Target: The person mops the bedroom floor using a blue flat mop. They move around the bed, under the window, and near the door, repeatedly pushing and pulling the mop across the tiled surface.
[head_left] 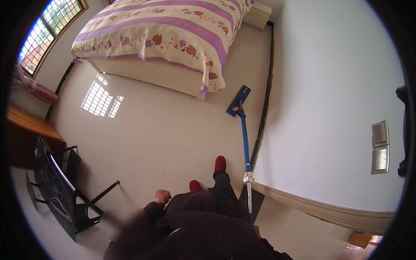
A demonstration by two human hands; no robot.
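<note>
Head view: the flat blue mop (245, 143) reaches ahead of me on my right, its pad (234, 107) resting on the pale glossy floor (143, 130) between the near corner of the bed (147, 76) and the dark skirting (267, 95) along the white wall (325, 108). A small pinkish mark on the pad is too small to read. My left hand (163, 196) is curled in on itself like a loose fist, with a band (160, 201) at the wrist, just beside my dark clothing (203, 229); I see nothing held in it. Only a sliver of my right hand (257, 232) shows, near the lower end of the mop's pole, the rest hidden by my clothing, so I cannot tell how closed it is or whether it grips the pole. Near the middle of the pole sits a pale collar (248, 177), blue tube beyond it and white tube toward me. My red shoes (220, 164) stand to the left of the pole, the right one farther forward. Well to my left is a black stand (56, 190) with splayed legs and a pinkish cord (60, 206).
</note>
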